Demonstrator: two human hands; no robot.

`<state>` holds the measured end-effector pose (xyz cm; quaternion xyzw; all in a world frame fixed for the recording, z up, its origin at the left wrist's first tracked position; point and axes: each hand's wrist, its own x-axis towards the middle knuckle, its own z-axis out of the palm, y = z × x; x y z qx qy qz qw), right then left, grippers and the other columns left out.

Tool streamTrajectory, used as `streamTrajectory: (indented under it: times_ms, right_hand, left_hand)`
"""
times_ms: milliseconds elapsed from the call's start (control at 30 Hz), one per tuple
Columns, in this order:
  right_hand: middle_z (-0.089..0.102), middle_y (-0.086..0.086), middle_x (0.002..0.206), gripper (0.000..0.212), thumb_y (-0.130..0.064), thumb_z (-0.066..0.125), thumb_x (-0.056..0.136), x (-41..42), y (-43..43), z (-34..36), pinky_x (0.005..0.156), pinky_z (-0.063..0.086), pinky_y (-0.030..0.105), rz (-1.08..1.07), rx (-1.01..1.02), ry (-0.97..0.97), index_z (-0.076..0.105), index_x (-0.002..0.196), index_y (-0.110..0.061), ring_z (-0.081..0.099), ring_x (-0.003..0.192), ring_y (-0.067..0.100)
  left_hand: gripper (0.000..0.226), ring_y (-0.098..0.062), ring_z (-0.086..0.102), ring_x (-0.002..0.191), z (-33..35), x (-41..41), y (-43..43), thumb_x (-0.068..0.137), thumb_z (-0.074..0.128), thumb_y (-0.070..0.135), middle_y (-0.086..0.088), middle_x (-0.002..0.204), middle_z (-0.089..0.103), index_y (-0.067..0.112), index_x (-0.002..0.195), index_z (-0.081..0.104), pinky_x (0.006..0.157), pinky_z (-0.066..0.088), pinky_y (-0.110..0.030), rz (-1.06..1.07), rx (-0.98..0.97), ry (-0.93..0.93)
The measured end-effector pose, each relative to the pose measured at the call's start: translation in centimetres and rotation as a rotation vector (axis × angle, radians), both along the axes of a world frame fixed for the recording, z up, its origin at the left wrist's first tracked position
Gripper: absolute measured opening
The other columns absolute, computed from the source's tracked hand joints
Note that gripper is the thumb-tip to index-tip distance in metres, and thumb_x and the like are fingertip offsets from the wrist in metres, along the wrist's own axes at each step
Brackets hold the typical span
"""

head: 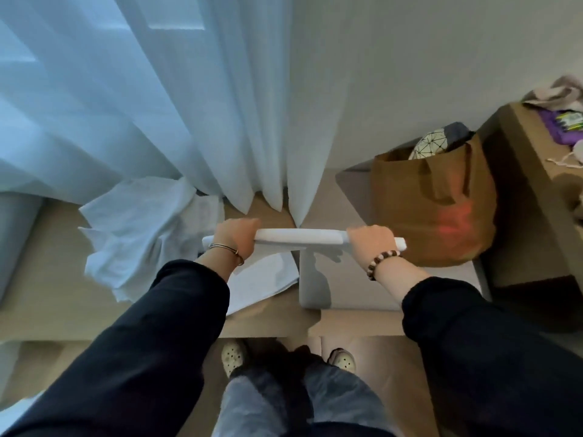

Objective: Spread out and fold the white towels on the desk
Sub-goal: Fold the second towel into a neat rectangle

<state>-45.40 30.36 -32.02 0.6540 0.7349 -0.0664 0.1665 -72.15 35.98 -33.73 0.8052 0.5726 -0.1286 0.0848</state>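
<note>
I hold a folded white towel (299, 236) level above the desk (47, 279), seen edge-on as a long narrow band. My left hand (238, 239) grips it near its left end and my right hand (369, 242) near its right end. A pale strip (312, 279) runs down from the band's middle toward the desk's front edge; whether it hangs or lies flat I cannot tell. A crumpled heap of white towels (135, 228) lies on the desk to the left. Another white towel (265, 279) lies flat under my left wrist.
White curtains (220, 105) hang down to the desk's back edge. A brown paper bag (441, 209) stands at the right, beside a brown cabinet (530, 184) with clutter on top. My feet in pale clogs (235, 357) stand below the desk's front edge.
</note>
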Motion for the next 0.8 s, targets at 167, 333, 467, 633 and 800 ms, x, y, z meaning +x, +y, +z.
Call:
streamTrajectory:
  times_ms: [167, 333, 467, 633, 800]
  right_hand:
    - [0.067, 0.002, 0.101, 0.02, -0.017, 0.042, 0.097, -7.8, 1.1, -4.6, 0.063, 0.037, 0.029, 0.022, -0.083, -0.035, 0.057, 0.109, -0.018, 0.064, 0.091, 0.025]
    - [0.067, 0.004, 0.103, 0.024, -0.014, 0.04, 0.096, -13.4, 3.9, -8.7, 0.074, 0.039, 0.03, -0.026, -0.078, -0.041, 0.061, 0.108, -0.018, 0.062, 0.095, 0.025]
    - [0.067, 0.006, 0.092, 0.019, -0.007, 0.047, 0.09, -13.8, 5.9, -11.2, 0.069, 0.035, 0.026, -0.209, -0.141, 0.167, 0.061, 0.085, -0.019, 0.056, 0.079, 0.023]
    - [0.061, 0.007, 0.069, 0.012, -0.003, 0.071, 0.078, -11.9, 6.5, -12.8, 0.051, 0.036, 0.02, -0.648, -0.082, 0.735, 0.066, 0.069, -0.01, 0.052, 0.065, 0.016]
    - [0.062, 0.003, 0.087, 0.013, -0.008, 0.07, 0.082, -10.5, 6.7, -14.7, 0.069, 0.041, 0.021, -0.846, -0.059, 0.899, 0.067, 0.095, -0.012, 0.055, 0.084, 0.018]
  left_hand:
    - [0.018, -0.026, 0.061, 0.084, -4.6, -9.5, -0.5, 0.086, 0.049, 0.009, -0.002, 0.092, 0.064, 0.019, 0.098, 0.057, 0.066, 0.045, -0.033, 0.104, -0.045, -0.016]
    - [0.021, -0.025, 0.063, 0.085, -9.7, -17.4, -0.8, 0.088, 0.047, 0.012, -0.003, 0.094, 0.066, 0.021, 0.099, 0.061, 0.065, 0.04, -0.029, 0.281, -0.097, -0.076]
    - [0.02, -0.024, 0.062, 0.084, -12.6, -20.0, -0.7, 0.088, 0.045, 0.012, -0.003, 0.093, 0.065, 0.021, 0.098, 0.06, 0.065, 0.04, -0.029, 0.321, -0.175, -0.069]
    - [0.018, -0.025, 0.06, 0.085, -15.8, -20.8, -0.6, 0.086, 0.049, 0.013, -0.004, 0.092, 0.067, 0.018, 0.094, 0.064, 0.073, 0.047, -0.032, 0.342, -0.291, -0.167]
    - [0.015, -0.024, 0.057, 0.081, -17.8, -21.4, -0.3, 0.081, 0.056, 0.016, -0.008, 0.089, 0.064, 0.015, 0.091, 0.067, 0.069, 0.045, -0.03, 0.356, -0.476, -0.126]
